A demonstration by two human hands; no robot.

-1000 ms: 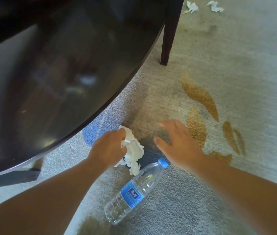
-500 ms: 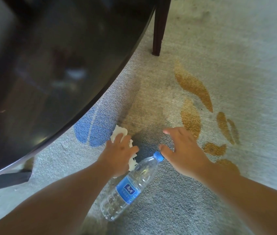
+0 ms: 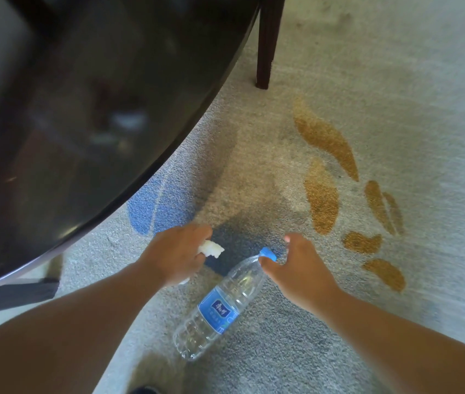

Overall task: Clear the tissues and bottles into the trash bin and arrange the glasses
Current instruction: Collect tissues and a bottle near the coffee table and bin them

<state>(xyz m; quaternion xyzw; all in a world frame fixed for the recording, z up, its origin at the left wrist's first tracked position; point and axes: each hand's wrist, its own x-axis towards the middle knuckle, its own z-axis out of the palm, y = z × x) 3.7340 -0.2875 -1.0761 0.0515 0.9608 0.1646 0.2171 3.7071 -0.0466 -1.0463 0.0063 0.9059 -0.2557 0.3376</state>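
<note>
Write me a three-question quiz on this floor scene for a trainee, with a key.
1. Multiple choice: what does the left hand hold? A) a glass B) a crumpled white tissue C) a spoon
2. Fill in: the cap of the clear plastic bottle is ____ in colour.
3. True or false: the bottle stands upright on the carpet.

Key: 1 B. 2 blue. 3 false: it lies on its side, with its cap towards the right hand.
</note>
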